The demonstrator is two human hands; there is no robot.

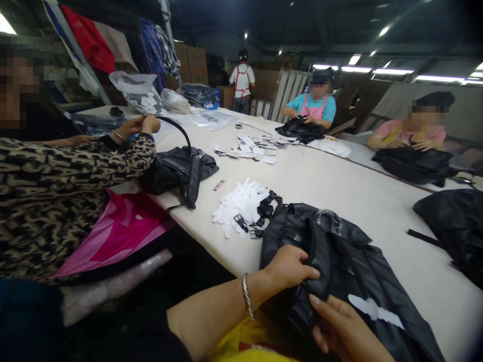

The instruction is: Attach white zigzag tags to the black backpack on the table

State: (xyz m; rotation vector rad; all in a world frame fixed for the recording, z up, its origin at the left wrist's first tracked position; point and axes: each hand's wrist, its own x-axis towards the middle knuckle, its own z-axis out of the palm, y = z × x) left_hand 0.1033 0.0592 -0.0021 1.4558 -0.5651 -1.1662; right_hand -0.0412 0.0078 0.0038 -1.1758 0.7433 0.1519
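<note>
While the long white desk [339,186] carries bags and loose pieces, a black bag [350,266] lies at its near edge. Both hands grasp it: left hand [289,266] gripping its padded strap, right hand [339,322] pinching beneath. White paper tags [239,203] lie just beside.

Open stretch of surface [320,176] lies beyond the black bag [339,251], toward the far side. To its left, a pile of white tags [239,203] and black buckles [266,208] blocks passage. Another black bag [453,226] closes off the right; a co-worker's bag [177,168] crowds the left edge.
</note>
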